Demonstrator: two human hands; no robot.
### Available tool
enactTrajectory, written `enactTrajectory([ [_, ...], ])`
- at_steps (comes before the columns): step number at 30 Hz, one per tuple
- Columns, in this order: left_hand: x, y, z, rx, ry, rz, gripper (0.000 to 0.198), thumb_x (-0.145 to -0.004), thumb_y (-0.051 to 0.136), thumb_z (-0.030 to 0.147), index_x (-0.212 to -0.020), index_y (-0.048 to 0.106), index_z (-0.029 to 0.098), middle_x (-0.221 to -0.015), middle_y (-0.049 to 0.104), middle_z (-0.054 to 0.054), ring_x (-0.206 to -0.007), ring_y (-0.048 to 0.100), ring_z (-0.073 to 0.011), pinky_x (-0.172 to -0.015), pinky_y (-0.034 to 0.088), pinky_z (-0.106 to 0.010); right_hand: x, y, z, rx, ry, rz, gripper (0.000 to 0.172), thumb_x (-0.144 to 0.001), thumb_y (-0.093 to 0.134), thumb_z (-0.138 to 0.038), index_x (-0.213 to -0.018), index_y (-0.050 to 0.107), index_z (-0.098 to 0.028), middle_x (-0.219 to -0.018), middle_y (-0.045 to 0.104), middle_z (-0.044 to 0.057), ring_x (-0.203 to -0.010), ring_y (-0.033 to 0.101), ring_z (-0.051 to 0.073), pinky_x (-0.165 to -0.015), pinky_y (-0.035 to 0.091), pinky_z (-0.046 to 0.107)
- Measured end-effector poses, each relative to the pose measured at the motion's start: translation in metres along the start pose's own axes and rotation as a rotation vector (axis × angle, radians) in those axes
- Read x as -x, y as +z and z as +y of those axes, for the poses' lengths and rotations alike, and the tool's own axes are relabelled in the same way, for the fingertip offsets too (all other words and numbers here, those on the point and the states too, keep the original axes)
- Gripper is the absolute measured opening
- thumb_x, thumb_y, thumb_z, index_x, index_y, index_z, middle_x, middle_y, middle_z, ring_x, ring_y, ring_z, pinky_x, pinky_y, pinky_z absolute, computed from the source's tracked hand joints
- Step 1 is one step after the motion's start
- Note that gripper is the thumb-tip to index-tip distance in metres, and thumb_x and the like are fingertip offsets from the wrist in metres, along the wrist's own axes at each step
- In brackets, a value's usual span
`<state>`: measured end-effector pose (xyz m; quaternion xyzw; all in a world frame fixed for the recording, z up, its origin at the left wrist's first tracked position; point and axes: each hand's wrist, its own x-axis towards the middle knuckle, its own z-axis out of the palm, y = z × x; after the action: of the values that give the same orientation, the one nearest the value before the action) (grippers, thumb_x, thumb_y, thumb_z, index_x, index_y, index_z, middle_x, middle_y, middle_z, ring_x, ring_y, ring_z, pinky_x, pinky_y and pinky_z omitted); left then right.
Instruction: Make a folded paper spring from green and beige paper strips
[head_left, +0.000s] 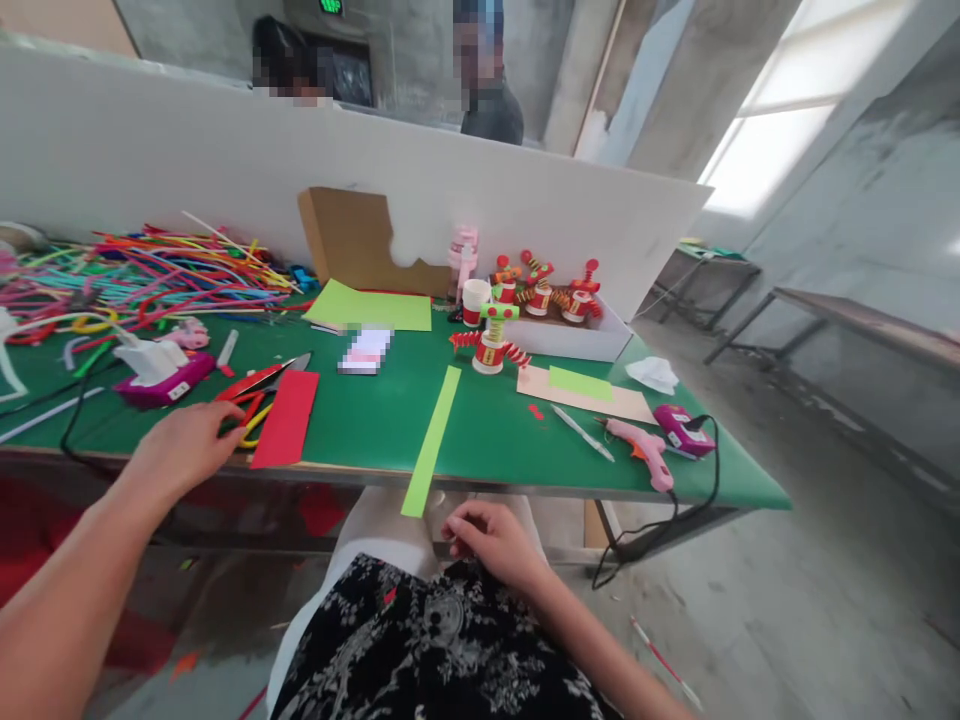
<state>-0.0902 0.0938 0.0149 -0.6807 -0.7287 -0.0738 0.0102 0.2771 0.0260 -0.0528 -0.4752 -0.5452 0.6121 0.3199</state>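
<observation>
At the table's front left, my left hand [187, 440] has its fingers closed at the handle end of a pair of scissors [259, 380] with red-orange handles. Yellow handle loops [259, 425] show beside its fingertips, partly under a red paper piece [289, 420]. My right hand [491, 540] rests over my lap, fingers curled, with nothing visible in it. Close to it, a light green paper strip [433, 440] lies with its near end past the table edge. Behind the strip stands a small red and white cup figure [490, 350] with striped paper arms and a green top.
A pink glue gun [641, 447], a white pen [583, 432] and a purple box [682, 430] lie at right. More figures stand in a white tray [577, 340]. Pipe cleaners [187, 265] heap at left, behind a purple tissue pack [165, 380]. Two people are beyond the partition [225, 140].
</observation>
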Motion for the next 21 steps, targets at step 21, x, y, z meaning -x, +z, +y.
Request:
enactTrajectory([
  [21, -0.025, -0.06, 0.049, -0.426, 0.036, -0.168, 0.04, -0.093, 0.018, 0.007, -0.121, 0.046, 0.004, -0.105, 0.07, -0.019, -0.1, 0.068, -0.0295, -0.084, 0.05, -0.043, -0.013, 0.015, 0.007, -0.47, 0.223, -0.017, 0.049, -0.064, 0.081, -0.058, -0.081, 0.07, -0.014, -0.074, 0.07, 0.003, -0.056, 0.061, 0.009, -0.055, 0.049, 0.022],
])
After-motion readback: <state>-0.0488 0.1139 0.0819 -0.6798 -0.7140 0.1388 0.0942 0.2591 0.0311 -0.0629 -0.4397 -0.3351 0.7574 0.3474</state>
